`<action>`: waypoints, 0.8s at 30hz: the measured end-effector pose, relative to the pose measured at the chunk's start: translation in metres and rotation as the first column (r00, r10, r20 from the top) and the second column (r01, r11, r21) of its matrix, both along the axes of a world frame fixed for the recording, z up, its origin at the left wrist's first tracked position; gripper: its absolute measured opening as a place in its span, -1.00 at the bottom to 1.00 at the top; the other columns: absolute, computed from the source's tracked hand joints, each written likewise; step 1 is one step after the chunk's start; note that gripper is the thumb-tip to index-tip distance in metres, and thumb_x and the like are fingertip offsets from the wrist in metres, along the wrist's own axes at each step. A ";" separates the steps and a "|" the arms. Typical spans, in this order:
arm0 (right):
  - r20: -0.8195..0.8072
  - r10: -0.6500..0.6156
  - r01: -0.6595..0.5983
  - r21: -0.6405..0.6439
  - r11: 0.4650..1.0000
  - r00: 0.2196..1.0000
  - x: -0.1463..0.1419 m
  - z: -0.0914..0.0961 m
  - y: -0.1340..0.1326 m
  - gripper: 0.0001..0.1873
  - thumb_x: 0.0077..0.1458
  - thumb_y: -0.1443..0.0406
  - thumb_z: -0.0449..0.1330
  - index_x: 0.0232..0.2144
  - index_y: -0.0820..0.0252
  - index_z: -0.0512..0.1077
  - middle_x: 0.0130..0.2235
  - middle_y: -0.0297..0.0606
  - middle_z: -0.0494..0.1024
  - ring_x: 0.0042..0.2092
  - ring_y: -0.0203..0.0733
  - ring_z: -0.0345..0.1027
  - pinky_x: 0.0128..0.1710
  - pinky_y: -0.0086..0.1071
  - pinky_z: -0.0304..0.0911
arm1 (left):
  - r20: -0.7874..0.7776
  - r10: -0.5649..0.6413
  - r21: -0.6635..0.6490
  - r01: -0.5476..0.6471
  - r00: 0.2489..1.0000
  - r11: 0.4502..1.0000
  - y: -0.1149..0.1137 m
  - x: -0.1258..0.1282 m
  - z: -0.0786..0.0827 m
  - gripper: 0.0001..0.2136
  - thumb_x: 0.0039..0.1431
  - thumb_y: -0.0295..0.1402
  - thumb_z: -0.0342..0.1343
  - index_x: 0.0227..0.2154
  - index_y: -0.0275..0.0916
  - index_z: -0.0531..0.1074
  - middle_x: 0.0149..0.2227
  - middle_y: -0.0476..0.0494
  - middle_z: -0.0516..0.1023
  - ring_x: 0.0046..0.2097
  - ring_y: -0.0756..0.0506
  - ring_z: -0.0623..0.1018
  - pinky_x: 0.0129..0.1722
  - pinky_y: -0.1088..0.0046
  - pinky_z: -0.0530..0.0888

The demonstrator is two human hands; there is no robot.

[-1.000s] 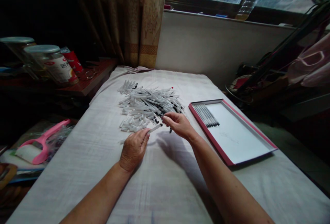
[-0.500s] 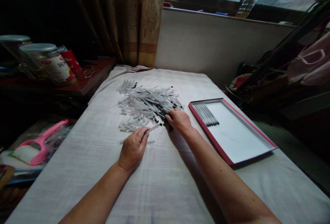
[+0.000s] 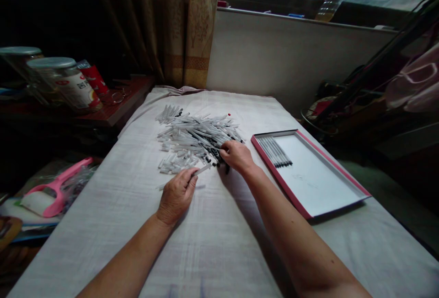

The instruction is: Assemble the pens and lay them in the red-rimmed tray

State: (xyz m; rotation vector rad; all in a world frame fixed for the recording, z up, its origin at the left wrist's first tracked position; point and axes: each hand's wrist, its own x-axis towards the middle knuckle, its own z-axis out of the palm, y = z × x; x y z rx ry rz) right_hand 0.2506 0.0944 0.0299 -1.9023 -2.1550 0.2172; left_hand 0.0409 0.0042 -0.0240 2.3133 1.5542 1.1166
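My left hand [image 3: 177,196] is closed around a clear pen barrel [image 3: 203,169], whose front end sticks out past the thumb toward the right. At the near right side of a heap of pen parts [image 3: 192,131], my right hand [image 3: 237,156] has its fingers pinched together. What those fingers hold is hidden. Clear tubes make up most of the heap, and black pieces gather beside my right fingertips. Several small black caps [image 3: 207,159] lie between the two hands. Short clear caps [image 3: 174,162] form a smaller group at the heap's near left.
Right of the heap lies a shallow pink-edged box lid [image 3: 325,179] with a row of black-tipped pens [image 3: 274,150] along its left side. A pale cloth [image 3: 212,243] covers the table. Jars [image 3: 73,87] and eyeglasses [image 3: 119,95] rest on a brown side table at left.
Both hands keep nearly the same places and grips. My right hand has shifted very slightly at the heap's edge, and the camera view has moved a little.
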 end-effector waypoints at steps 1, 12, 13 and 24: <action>-0.114 -0.020 0.023 0.028 0.999 0.993 0.007 0.000 -0.002 -0.77 0.08 0.26 0.11 -0.31 0.11 0.57 -0.20 -0.19 0.63 -0.19 -0.11 0.49 -0.21 -0.34 0.31 | -0.006 0.004 0.012 -0.004 1.000 1.000 0.000 0.000 0.000 -0.75 0.33 -0.31 -0.06 -0.06 -0.22 0.46 -0.15 -0.17 0.61 -0.14 -0.12 0.60 -0.11 0.39 0.51; -0.999 -0.011 0.408 0.002 0.913 0.031 0.037 -0.007 -0.055 -0.67 -0.16 0.10 0.35 -0.44 0.22 0.42 -0.43 -0.27 0.61 -0.52 -0.32 0.45 -0.63 -0.55 0.26 | -0.007 -0.020 0.083 0.020 1.000 0.996 0.002 -0.001 -0.003 -0.77 0.32 -0.34 -0.03 -0.10 -0.22 0.48 -0.18 -0.17 0.62 -0.15 -0.12 0.59 -0.11 0.35 0.50; -1.000 0.004 0.409 0.009 0.913 0.012 0.035 -0.005 -0.059 -0.67 -0.15 0.11 0.36 -0.43 0.22 0.42 -0.43 -0.28 0.61 -0.52 -0.33 0.45 -0.63 -0.55 0.27 | -0.009 -0.024 0.086 0.024 1.000 0.996 0.002 -0.001 -0.003 -0.78 0.32 -0.35 -0.02 -0.10 -0.22 0.48 -0.19 -0.17 0.62 -0.15 -0.12 0.59 -0.11 0.35 0.50; -0.999 0.040 0.379 0.036 0.925 -0.002 0.026 -0.004 -0.063 -0.71 -0.08 0.13 0.33 -0.41 0.21 0.42 -0.42 -0.29 0.62 -0.49 -0.32 0.48 -0.59 -0.53 0.33 | -0.037 -0.032 0.097 0.036 0.999 0.995 0.002 -0.001 -0.004 -0.77 0.32 -0.34 -0.02 -0.09 -0.22 0.49 -0.18 -0.17 0.62 -0.16 -0.11 0.59 -0.13 0.36 0.51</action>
